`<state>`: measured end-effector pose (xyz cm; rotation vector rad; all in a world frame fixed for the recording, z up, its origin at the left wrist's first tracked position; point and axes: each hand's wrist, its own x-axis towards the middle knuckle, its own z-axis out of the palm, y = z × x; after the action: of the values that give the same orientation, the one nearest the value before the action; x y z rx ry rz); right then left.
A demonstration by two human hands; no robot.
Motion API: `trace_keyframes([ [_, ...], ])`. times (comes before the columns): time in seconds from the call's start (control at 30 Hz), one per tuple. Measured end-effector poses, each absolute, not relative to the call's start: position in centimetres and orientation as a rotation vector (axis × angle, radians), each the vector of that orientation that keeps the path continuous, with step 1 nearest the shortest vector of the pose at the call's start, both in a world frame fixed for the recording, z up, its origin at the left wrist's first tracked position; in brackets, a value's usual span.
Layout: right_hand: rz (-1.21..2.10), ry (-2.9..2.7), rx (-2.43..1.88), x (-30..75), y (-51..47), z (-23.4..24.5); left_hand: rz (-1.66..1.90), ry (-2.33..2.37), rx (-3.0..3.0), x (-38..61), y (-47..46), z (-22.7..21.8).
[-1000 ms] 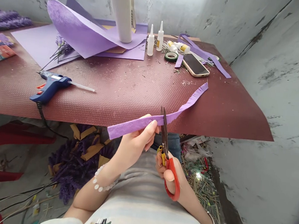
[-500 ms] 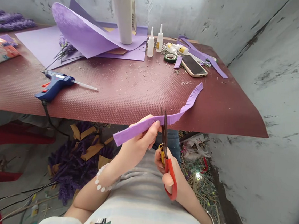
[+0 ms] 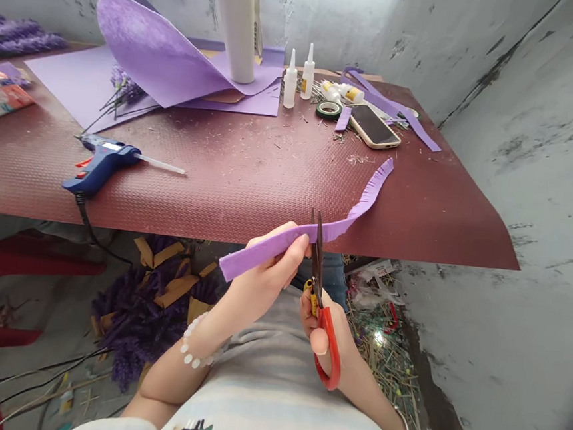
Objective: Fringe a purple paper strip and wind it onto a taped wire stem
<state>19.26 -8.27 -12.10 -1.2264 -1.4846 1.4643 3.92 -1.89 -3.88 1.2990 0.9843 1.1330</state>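
A long purple foam-like strip is pinched between the thumb and fingers of my left hand, just in front of the table edge. Its far end curls up over the table, and that stretch carries a fringe of fine cuts along one side. My right hand grips scissors with red handles, the thumb through one loop. The slightly parted blades straddle the strip right beside my left thumb. Something yellow shows by the right fingers; I cannot make out whether it belongs to the scissors.
On the maroon table lie a blue glue gun, a phone, green tape and small white bottles. A tumbler stands on purple sheets. Purple flower bunches lie below, left; a wall rises at right.
The view has shifted slightly. Both hands keep nearly the same position, with the strip and scissors still held and the blades still around the strip.
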Motion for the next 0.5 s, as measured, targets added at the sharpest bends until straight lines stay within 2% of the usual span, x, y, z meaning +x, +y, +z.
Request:
trace_keyframes([
  [0.5,1.512,-1.482,-1.312,19.1,-7.0,-12.5,1.16,0.976,1.298,4.1,-0.7,-4.1],
])
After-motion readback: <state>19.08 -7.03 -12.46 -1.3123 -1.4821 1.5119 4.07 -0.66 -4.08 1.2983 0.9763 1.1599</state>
